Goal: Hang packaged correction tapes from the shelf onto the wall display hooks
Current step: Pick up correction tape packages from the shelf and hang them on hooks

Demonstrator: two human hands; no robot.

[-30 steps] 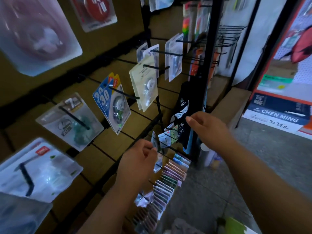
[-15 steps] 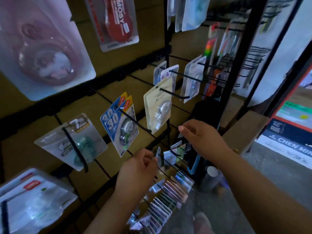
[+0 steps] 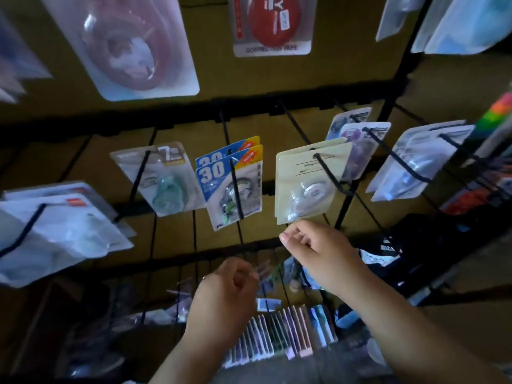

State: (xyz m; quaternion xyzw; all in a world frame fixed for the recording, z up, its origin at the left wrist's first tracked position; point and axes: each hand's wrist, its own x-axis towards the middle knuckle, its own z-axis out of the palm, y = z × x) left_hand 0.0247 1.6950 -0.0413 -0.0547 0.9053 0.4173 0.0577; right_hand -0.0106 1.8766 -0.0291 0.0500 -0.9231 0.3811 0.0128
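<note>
Dim light, tan slatted wall panel (image 3: pixel 277 79), black wire rack upright (image 3: pixel 399 70) at right

Clear glossy plastic blisters catch the light across a matt brown board wall (image 3: pixel 346 79) that looks like cardboard or fibreboard, its finish dull and even. Thin black metal hooks (image 3: pixel 235 187) carry the packs. A blue-and-yellow pack (image 3: pixel 221 173) has a printed card back under a shiny plastic bubble; the cream pack (image 3: pixel 302 176) beside it is pale matt card with a clear blister. A red correction tape pack (image 3: pixel 273 23) above gleams smooth.
</note>
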